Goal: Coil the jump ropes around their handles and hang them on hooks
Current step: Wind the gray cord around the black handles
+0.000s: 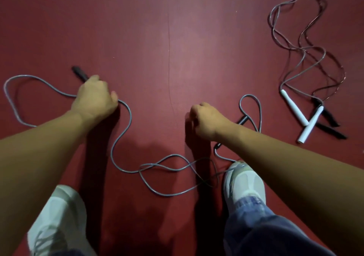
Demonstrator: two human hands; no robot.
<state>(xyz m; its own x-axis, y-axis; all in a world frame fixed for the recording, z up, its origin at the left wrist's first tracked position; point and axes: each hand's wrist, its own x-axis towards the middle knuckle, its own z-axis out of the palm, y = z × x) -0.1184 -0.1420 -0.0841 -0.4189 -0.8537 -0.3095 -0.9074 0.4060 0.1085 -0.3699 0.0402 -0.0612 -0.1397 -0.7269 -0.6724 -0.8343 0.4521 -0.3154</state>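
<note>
The left hand (94,98), left of centre, is closed in a fist around a black handle (77,73). The handle's free end pokes out of the fist toward the upper left, so its long axis runs diagonally, upper left to lower right. From the fist the grey rope (126,129) throws a wide loop out to the left edge. It then snakes down to a loose tangle at lower centre, between the two shoes.

The right hand (206,119) hovers right of centre with its fingers curled under. I cannot tell whether they hold anything. The other black handle (243,120) lies on the red floor (169,38), just right of that hand and partly hidden beneath the wrist, also on a diagonal, with a small loop of rope above it. The right hand is plainly the nearer one, so picking it up looks like a short reach to the right.

Toward the right edge, well apart, lie more ropes, with white handles (293,107) crossed over dark ones (332,132). No hook shows.
</note>
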